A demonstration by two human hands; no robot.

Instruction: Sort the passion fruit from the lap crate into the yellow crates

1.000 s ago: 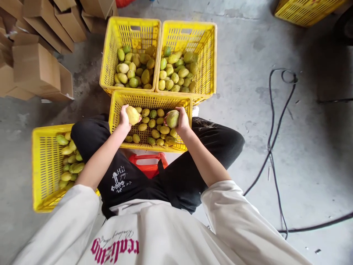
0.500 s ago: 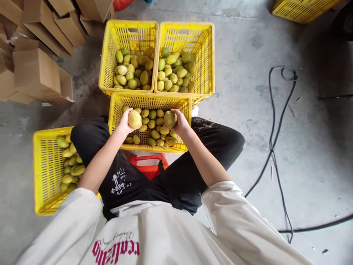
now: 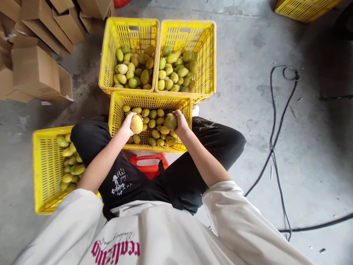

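Observation:
I sit over a yellow plastic crate [image 3: 116,117] between my knees, partly filled with green-yellow fruits. My left hand [image 3: 126,125] grips a yellowish fruit [image 3: 136,124] above the crate's left half. My right hand [image 3: 180,123] grips a greener fruit [image 3: 171,121] above its right half. Both fruits hang just over the loose ones in the crate.
Two more yellow crates [image 3: 109,55] [image 3: 209,55] of fruit stand side by side beyond. Another crate [image 3: 41,162] sits at my left knee. Cardboard boxes [image 3: 35,70] pile at upper left. Black cables [image 3: 275,129] run over the concrete floor at right. A red stool [image 3: 149,165] shows under me.
Both hands have drawn nearer to each other and slightly lower over the near crate, each still holding its fruit and turning it.

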